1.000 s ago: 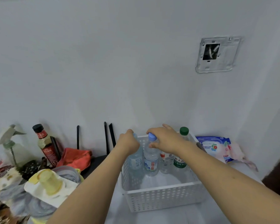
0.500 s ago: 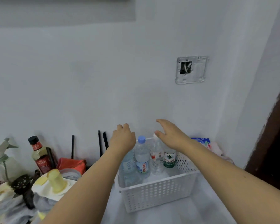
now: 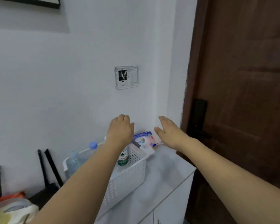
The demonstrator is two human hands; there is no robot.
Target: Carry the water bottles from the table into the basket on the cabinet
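A white perforated basket (image 3: 132, 173) stands on the white cabinet top (image 3: 165, 177). Several water bottles stand upright inside it: one with a blue cap (image 3: 93, 145), a clear one (image 3: 73, 160) at the left, and one with a green label (image 3: 123, 158); my left forearm hides the others. My left hand (image 3: 120, 129) hovers above the basket, fingers loosely curled, holding nothing. My right hand (image 3: 169, 132) is raised to the right of the basket with fingers spread and empty.
A blue and white wipes pack (image 3: 144, 140) lies behind the basket. A black router with antennas (image 3: 46, 173) sits to the left, with cloths and clutter (image 3: 11, 207) at the lower left. A brown door (image 3: 242, 94) with a black handle (image 3: 199, 120) stands at the right.
Both hands let go of the bottle tops and lifted up and away from the basket. The view swung to the right, bringing the door into sight.
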